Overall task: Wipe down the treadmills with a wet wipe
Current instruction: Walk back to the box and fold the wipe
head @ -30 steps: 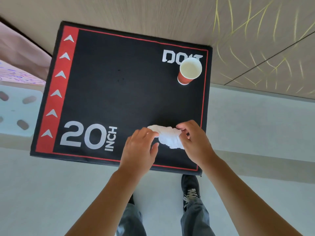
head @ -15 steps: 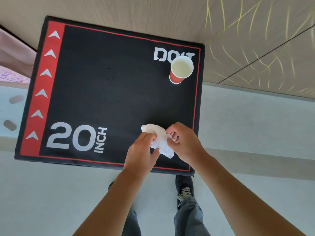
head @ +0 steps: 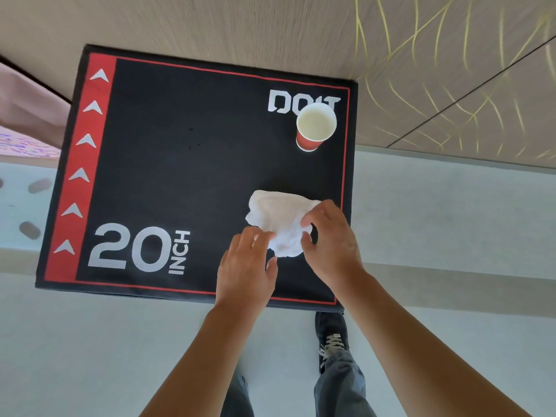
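The wipe [head: 281, 224], white and crumpled, sits right of centre in the frame on the black box [head: 192, 176] marked 20 INCH, near its right-hand red line. My left hand [head: 245, 266] pinches its lower left edge and my right hand [head: 331, 236] pinches its right edge, both with fingers curled onto the cloth, so I judge I am spreading it open, a preparing step before any wiping. No treadmill shows in this view. A red paper cup [head: 314, 127] stands upright in the upper right of the box, well apart from the wipe. Next I would flatten the wipe into a pad, take it in one hand and carry it to a treadmill, keeping clear of the cup.
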A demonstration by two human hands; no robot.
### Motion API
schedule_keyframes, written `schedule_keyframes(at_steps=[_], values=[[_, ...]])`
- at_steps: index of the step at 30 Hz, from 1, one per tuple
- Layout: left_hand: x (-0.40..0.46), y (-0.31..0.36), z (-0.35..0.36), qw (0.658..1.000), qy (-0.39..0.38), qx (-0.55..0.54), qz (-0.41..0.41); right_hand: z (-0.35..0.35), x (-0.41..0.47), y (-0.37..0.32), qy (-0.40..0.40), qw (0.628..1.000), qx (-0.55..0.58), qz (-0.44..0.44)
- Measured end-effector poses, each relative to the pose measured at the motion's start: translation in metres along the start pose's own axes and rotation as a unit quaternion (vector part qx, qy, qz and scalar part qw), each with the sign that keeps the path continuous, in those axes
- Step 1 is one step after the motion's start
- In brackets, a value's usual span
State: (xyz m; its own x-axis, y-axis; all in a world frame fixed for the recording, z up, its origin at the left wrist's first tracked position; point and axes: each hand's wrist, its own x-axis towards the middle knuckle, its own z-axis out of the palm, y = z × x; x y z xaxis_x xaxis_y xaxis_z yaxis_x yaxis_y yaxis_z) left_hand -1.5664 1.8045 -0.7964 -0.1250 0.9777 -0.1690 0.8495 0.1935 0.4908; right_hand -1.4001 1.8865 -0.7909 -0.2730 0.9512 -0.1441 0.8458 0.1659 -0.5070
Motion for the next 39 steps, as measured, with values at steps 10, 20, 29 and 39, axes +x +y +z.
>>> schedule_keyframes(at_steps=[10, 20, 29, 39], values=[[0.027, -0.023, 0.019, 0.995, -0.032, 0.039, 0.09, 0.032, -0.022, 0.012, -0.032, 0.997, -0.028, -0.071], [-0.034, -0.017, 0.011, 0.993, -0.066, 0.075, 0.061, 0.013, -0.062, 0.016, -0.127, 0.988, -0.066, -0.054], [-0.013, -0.016, -0.002, 0.995, -0.049, 0.081, -0.03, 0.01, -0.038, 0.001, -0.042, 0.999, 0.014, -0.002], [0.018, -0.02, -0.005, 0.992, -0.122, 0.029, -0.02, 0.012, 0.007, -0.008, -0.178, 0.974, -0.121, -0.063]])
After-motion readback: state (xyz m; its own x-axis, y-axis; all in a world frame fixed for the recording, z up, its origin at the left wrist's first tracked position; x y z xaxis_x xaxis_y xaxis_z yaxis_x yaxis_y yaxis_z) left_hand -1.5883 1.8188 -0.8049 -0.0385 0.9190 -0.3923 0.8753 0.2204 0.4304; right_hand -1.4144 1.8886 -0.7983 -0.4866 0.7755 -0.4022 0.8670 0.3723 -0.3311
